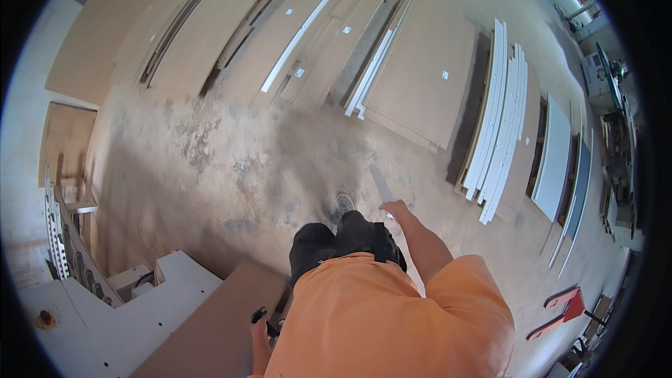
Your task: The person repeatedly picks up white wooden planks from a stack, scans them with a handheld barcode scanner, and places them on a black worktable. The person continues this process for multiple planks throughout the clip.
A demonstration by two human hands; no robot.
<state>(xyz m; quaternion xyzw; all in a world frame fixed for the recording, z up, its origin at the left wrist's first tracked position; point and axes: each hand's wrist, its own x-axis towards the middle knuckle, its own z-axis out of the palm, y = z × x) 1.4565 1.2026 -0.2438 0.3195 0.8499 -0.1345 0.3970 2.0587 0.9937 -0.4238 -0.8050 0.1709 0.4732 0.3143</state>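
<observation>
My right hand (396, 209) is out ahead of my right leg, closed round a flat, grey blade-like strip (380, 183). The strip points forward over the floor, and a small pale part shows below my fingers. Down by my left side, partly cut off by my orange shirt (371, 315), is my left hand (260, 326). A small black object (259, 314) shows at its end; its fingers are tiny and mostly hidden. One shoe (344, 202) shows ahead of my dark shorts (348, 236).
Low stacks of brown boards (427, 70) lie in rows ahead. White strips (500, 112) rest on one stack, right. A pale panel (554, 157) lies farther right. A white machine (133, 308) with a red knob (46, 318) stands left. A red pallet jack (563, 311) is behind right.
</observation>
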